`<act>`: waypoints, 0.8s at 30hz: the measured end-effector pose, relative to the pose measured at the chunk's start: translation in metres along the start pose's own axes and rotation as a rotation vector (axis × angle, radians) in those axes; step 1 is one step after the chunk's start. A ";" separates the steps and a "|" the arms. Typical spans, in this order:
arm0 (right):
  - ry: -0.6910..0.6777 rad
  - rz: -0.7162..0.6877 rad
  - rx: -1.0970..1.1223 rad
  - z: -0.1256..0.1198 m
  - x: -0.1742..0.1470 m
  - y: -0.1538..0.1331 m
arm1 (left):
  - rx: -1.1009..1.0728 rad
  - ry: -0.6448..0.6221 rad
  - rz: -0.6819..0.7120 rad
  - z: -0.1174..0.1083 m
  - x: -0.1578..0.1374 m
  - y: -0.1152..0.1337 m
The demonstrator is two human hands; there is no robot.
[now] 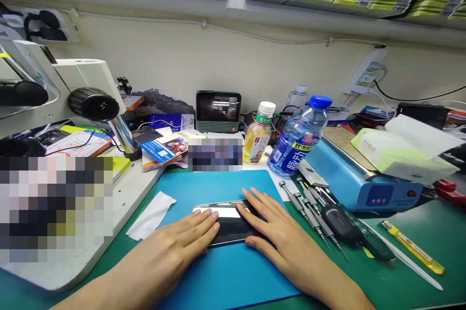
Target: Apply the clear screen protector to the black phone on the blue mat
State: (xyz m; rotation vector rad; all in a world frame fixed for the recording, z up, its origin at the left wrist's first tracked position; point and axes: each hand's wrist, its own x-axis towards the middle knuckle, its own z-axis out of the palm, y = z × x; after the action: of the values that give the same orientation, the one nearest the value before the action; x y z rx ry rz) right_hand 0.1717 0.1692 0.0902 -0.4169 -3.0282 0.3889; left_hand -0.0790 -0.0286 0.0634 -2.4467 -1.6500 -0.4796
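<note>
A black, glossy smartphone point(229, 230) lies flat on a blue work mat point(225, 276), with bright light reflected across its screen. On its left end rest the straight fingers of my left hand point(174, 244), held side by side with the palm down. My right hand point(280, 232) spreads its fingers over the phone's right end, the thumb near its lower edge. Both hands touch the phone without wrapping round it. A white cloth or tissue point(151, 215) lies on the mat's left edge. Part of the phone is hidden under the fingers.
Several screwdrivers point(309, 203) lie to the right, with a yellow utility knife point(411, 247) beyond. A blue-capped bottle point(298, 135) and a yellow drink bottle point(258, 135) stand behind the mat. A blue heating-plate machine point(364, 188) is at right; a microscope stand point(120, 251) is at left.
</note>
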 end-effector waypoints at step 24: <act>0.144 -0.026 -0.010 0.013 -0.006 0.007 | 0.047 -0.132 0.044 0.007 0.055 0.011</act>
State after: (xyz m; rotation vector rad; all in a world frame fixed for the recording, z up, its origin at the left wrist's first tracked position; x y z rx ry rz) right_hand 0.1786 0.1709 0.0761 -0.3885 -2.8935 0.3272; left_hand -0.0492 0.0171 0.0765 -2.5227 -1.6317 -0.2756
